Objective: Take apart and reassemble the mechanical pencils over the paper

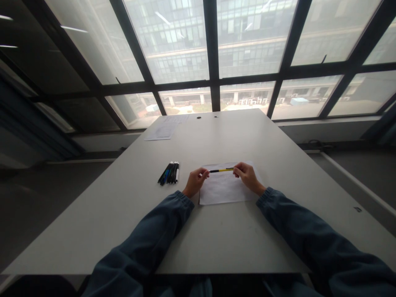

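Note:
A yellow and black pen (221, 170) is held level between both my hands, just above a white sheet of paper (225, 189) on the grey table (216, 239). My left hand (196, 181) is closed on the pen's left end. My right hand (246, 175) pinches its right end. Both forearms, in dark blue sleeves, rest on the table.
A row of several dark pens (169, 172) lies left of my left hand. More papers (163, 130) sit at the far left of the table, with two small dark caps or holes (206, 117) near the far edge. Large windows stand behind the table.

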A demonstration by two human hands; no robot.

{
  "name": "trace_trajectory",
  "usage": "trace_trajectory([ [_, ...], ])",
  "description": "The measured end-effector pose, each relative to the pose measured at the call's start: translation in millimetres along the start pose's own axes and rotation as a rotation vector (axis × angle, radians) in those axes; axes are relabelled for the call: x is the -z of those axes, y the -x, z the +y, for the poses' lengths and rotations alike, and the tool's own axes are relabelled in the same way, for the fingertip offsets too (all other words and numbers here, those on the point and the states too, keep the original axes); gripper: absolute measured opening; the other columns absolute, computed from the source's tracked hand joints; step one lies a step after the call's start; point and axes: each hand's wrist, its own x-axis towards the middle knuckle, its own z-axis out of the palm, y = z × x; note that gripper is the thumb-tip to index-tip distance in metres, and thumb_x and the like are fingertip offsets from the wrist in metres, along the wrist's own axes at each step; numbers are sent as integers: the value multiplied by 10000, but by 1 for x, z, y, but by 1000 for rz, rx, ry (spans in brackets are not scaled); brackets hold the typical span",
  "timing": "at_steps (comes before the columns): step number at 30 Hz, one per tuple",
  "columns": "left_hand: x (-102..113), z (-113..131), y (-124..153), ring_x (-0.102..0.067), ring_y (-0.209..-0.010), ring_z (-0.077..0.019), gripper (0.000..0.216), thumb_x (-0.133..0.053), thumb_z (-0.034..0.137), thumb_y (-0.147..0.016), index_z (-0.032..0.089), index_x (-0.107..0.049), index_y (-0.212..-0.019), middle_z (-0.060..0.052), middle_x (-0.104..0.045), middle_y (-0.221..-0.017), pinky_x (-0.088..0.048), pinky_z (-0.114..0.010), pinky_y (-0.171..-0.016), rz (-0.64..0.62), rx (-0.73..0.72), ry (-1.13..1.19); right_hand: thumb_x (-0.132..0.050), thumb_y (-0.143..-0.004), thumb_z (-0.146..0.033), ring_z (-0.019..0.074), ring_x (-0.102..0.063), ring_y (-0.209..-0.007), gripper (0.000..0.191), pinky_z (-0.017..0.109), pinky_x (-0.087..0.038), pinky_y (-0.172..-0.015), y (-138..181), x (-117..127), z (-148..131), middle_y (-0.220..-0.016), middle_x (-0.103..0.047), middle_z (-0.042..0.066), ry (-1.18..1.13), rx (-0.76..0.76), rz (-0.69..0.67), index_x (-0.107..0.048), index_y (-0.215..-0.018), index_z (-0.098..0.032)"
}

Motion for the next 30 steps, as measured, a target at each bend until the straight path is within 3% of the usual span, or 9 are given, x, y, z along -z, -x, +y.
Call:
trace_trajectory([
  [10,0,1,0,-622,-635,-138,418,-514,499,-917,153,-669,-742,-38,-686,-691,-470,-227,-574,-23,30,36,-691,-773,-466,133,-540,-538,295,261,-450,-505,0,0,2,-603,-615,6,2,-1,-1,-639,-762,-176],
  [14,0,-1,-1,-635,-675,-149,381,-536,505,-905,159,-679,-979,-59,-712,-799,-471,-228,-544,-27,61,109,-693,-773,-457,132,-536,-531,285,260,-444,-497,0,-1,0,-600,-614,6,-10,-2,8,-633,-751,-179],
  [17,1,0,-1,-658,-785,-162,367,-595,473,-880,183,-649,-1098,-69,-717,-907,-496,-235,-603,-2,30,80,-691,-782,-437,130,-536,-530,263,261,-440,-501,0,0,0,-607,-619,6,-25,3,14,-632,-748,-183],
  [23,1,2,0,-653,-779,-152,326,-692,402,-820,187,-642,-1060,-63,-707,-929,-506,-236,-610,53,-63,18,-684,-799,-403,131,-540,-539,230,260,-433,-507,0,0,3,-617,-619,4,-28,11,10,-635,-771,-179],
  [30,1,4,1,-632,-709,-137,189,-650,361,-860,186,-692,-920,-46,-696,-839,-507,-236,-591,90,-105,-45,-687,-797,-409,130,-538,-538,238,261,-430,-505,0,0,1,-620,-623,9,-32,13,10,-638,-770,-177],
])
